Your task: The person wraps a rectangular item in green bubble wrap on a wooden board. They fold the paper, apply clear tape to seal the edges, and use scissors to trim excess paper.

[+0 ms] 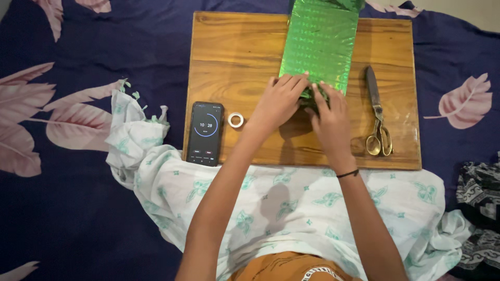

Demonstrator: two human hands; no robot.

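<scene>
Both hands press together near the middle of the wooden board [234, 62]: the left hand [279, 100] and the right hand [330, 117] lie side by side, fingers bent down over the near end of the green foil wrapping paper [319, 44]. Whether something is wrapped under the fingers cannot be told, since the hands cover that spot.

From the head view, the foil is a long shiny strip with a fine repeating pattern; it runs from the hands to the board's far edge and past it. The board is a flat rectangle of brown grained wood lying on a dark blue bedsheet [67, 208] printed with pink leaves. Just right of the right hand lie scissors [377, 115] with a dark blade and brass-coloured loops, pointing to the far edge. Left of the left hand sits a small roll of clear tape [236, 120], and beside it, at the board's near left corner, a black phone [205, 133] with a lit screen. Bare wood stays open at the far left corner and along the near edge. A white cloth [291, 203] with pale green motifs covers the person's lap.
</scene>
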